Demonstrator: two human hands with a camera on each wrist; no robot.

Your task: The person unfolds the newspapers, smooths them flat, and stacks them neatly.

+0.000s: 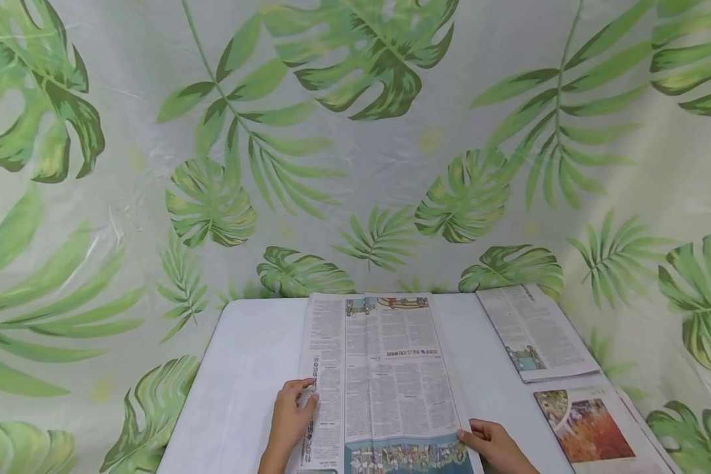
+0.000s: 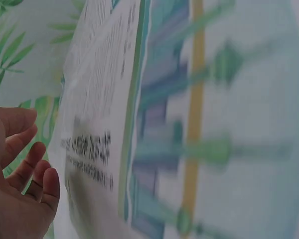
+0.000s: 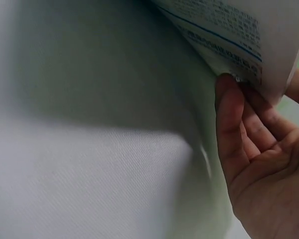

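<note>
A newspaper (image 1: 391, 375) covered in columns of print lies lengthwise in the middle of the white table, with a coloured picture strip along its near part. My right hand (image 1: 494, 446) pinches its right edge near the front. Up close in the right wrist view, the thumb and fingers of that hand (image 3: 264, 144) hold a raised edge of the newspaper (image 3: 224, 40). My left hand (image 1: 291, 418) is at the left edge, fingers loosely bent. In the left wrist view this hand (image 2: 25, 179) holds nothing, beside the newspaper (image 2: 99, 109) that rises close to the camera.
A folded newspaper (image 1: 539, 332) lies at the table's far right. Nearer on that side is another printed stack (image 1: 616, 454) with an orange-red photo on top. A leaf-patterned curtain (image 1: 385, 164) hangs behind the white table (image 1: 243, 368) and down its sides.
</note>
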